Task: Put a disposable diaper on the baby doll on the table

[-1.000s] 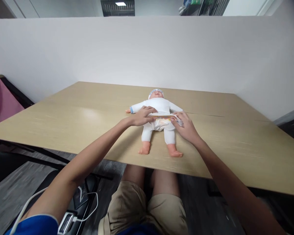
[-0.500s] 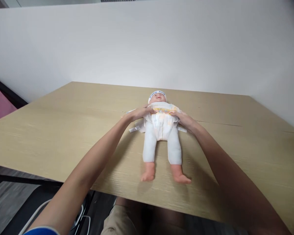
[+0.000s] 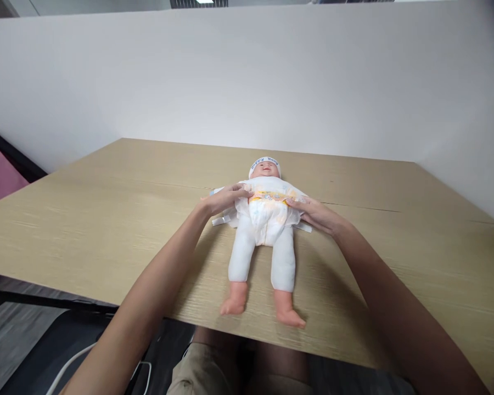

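Head — left grip (image 3: 225,199), right grip (image 3: 318,212) on diaper (image 3: 268,218)

Wht diaper (image 3: 269,220) w/ orange-yel print, wht hat (image 3: 265,161) w/ blue lettering, tan table (image 3: 86,219)

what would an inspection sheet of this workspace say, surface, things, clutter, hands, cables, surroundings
Surface: tan table, thin dark seam across the right part.
Job's things: doll lying on its back, feet toward the person; diaper over its hips and belly, side tabs sticking out, unfastened.
Clutter: nothing seen.
Hands: left hand and right hand each touch the diaper's front from their own side; firmness of grip unclear.
Cables: white cable at lower left, below the tabletop.
Surroundings: white wall behind; pink cloth at left.
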Tool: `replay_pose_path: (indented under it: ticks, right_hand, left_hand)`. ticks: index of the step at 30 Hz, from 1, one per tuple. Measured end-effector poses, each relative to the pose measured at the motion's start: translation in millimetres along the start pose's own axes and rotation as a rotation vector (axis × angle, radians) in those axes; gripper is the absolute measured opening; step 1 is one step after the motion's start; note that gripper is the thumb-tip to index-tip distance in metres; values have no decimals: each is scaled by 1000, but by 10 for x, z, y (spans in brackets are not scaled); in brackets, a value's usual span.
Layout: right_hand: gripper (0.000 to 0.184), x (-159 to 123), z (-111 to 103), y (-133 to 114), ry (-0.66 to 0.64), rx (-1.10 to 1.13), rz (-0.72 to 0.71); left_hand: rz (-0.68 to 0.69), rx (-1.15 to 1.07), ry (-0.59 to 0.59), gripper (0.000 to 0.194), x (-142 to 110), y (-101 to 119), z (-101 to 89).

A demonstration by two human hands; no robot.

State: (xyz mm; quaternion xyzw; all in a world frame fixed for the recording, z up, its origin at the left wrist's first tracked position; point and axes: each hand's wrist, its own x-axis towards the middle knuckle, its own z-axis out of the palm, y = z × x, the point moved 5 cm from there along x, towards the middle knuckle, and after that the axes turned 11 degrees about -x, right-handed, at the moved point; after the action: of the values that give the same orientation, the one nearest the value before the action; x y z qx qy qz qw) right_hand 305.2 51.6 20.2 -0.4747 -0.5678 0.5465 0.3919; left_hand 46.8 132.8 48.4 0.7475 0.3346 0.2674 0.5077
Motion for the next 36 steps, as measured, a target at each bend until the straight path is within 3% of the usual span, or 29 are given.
replay_pose_path:
  ticks: [2, 5, 8, 10, 12, 14, 16, 19, 21, 25, 30, 36]
  right_hand:
    - [49, -43, -54, 29, 7, -12, -19]
    - [50, -73, -217, 156, 184, -157, -9]
    - [52, -135, -343, 295, 406, -338, 10]
    - [51, -218, -357, 359, 513, -420, 4]
    - [48, -337, -336, 401, 616, -521, -7]
    - [44, -462, -297, 444, 692, -622, -14]
    - [41, -570, -263, 481, 745, -776, -38]
    - [39, -671, -263, 547, 790, -1036, -66]
    - [40, -693, -312, 620, 780, -1109, -17]
    - [44, -690, -410, 721, 739, -1127, 109]
    - [47, -693, -426, 714, 681, -1046, 159]
    - [66, -725, -495, 581, 546, -800, 95]
  left_hand:
    - [-56, -141, 47, 43, -43, -14, 35]
    - [-108, -164, 252, 34, -129, 2, 71]
    - [-25, 73, 516, 18, -260, 190, 125]
    - [68, 323, 662, 23, -353, 410, 208]
    - [146, 529, 728, 30, -405, 634, 346]
    - [244, 625, 680, 32, -388, 813, 536]
    - [348, 665, 528, 26, -317, 911, 774]
    - [369, 741, 317, 22, -193, 853, 1094]
    - [319, 782, 278, 29, -141, 739, 1214]
    - [288, 780, 313, 40, -133, 586, 1289]
    - [298, 768, 334, 46, -153, 557, 1303]
    - [287, 755, 330, 50, -181, 556, 1288]
